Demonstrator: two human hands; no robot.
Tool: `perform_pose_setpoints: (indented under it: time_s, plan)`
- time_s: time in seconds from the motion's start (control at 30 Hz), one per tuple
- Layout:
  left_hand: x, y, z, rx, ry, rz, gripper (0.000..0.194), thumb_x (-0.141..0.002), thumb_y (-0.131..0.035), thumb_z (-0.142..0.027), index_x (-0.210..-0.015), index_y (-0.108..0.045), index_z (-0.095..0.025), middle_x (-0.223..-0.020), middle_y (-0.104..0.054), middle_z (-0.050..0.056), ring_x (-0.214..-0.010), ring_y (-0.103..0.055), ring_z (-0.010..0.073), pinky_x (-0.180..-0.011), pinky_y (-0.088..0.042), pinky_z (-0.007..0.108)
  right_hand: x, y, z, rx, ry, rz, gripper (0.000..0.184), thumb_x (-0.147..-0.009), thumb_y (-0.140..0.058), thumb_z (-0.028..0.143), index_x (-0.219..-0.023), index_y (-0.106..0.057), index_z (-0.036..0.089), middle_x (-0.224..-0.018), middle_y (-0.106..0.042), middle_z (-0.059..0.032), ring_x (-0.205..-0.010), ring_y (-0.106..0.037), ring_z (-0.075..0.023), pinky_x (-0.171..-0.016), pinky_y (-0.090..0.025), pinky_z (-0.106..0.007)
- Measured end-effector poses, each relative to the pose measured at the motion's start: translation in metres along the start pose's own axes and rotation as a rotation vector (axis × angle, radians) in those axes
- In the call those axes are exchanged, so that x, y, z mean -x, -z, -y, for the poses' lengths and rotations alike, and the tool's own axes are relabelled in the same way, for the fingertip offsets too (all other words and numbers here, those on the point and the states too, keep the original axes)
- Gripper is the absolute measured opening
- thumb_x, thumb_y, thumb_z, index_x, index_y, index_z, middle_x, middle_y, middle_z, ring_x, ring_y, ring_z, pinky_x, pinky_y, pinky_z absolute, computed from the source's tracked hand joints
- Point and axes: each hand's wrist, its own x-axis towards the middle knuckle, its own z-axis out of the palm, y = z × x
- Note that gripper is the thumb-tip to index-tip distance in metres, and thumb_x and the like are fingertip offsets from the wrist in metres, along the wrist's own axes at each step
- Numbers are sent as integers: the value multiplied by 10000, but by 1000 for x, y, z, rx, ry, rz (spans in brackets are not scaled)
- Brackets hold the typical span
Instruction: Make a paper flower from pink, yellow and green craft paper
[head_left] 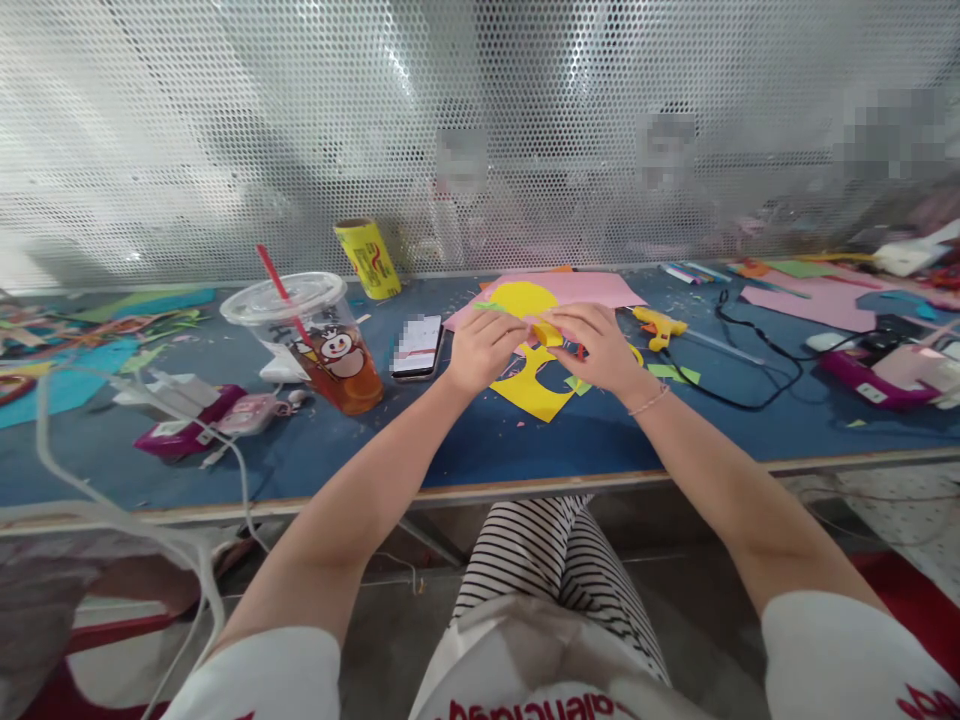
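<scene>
Both hands meet over the middle of the blue table. Between their fingertips is a small folded strip of yellow paper (547,334). My left hand (486,346) pinches its left end, and my right hand (596,345) has fingers and thumb closed on its right side. Under and in front of the hands lies a yellow sheet (534,390) with rounded holes cut out of it. Just behind them a round yellow paper piece (525,297) rests on a pink sheet (600,289). Bits of green paper (675,374) lie right of my right hand.
A lidded cup of tea with a red straw (341,365) and a phone (418,346) stand left. A yellow glue gun (658,326) with a black cord lies right. Purple power strips (180,425) with cables sit at both sides. A yellow roll (369,260) stands by the perforated metal panel (525,120).
</scene>
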Motion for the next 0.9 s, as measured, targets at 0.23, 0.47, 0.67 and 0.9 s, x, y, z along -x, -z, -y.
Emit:
perform_pose_setpoints:
  time_s: [0.23,0.47,0.67,0.9]
  plan:
    - [0,-1,-3,-5,-47,-23,177,-862,-478,-191,-872,-652,-221,-879,-700,28,-858,-624,139,-723,-439,294,3,-7,0,5,33,9,315,-830,-518,191,-1129,-577,269,-1097,-636,-42,-1045,-557,-208,-917,-437,-426]
    - [-2,-1,-5,-35,-118,-53,147,-846,-505,-184,-865,-647,-217,-880,-699,23,-837,-623,141,-714,-442,294,1,-7,0,-139,-104,-138,225,-808,-536,170,-973,-662,258,-906,-652,-38,-846,-589,-178,-767,-496,-366]
    - [-2,-1,-7,34,-19,27,177,-859,-476,-200,-887,-648,-232,-882,-698,31,-841,-622,141,-735,-439,304,-1,-8,0,-202,-299,-179,219,-813,-527,190,-936,-692,263,-866,-648,-36,-816,-594,-178,-737,-504,-360]
    - [-2,-2,-7,50,39,80,207,-874,-449,-237,-890,-656,-232,-862,-696,43,-830,-632,150,-722,-442,313,-1,-10,1,-191,-303,-191,216,-833,-512,216,-926,-697,278,-861,-638,-36,-835,-588,-182,-772,-500,-382]
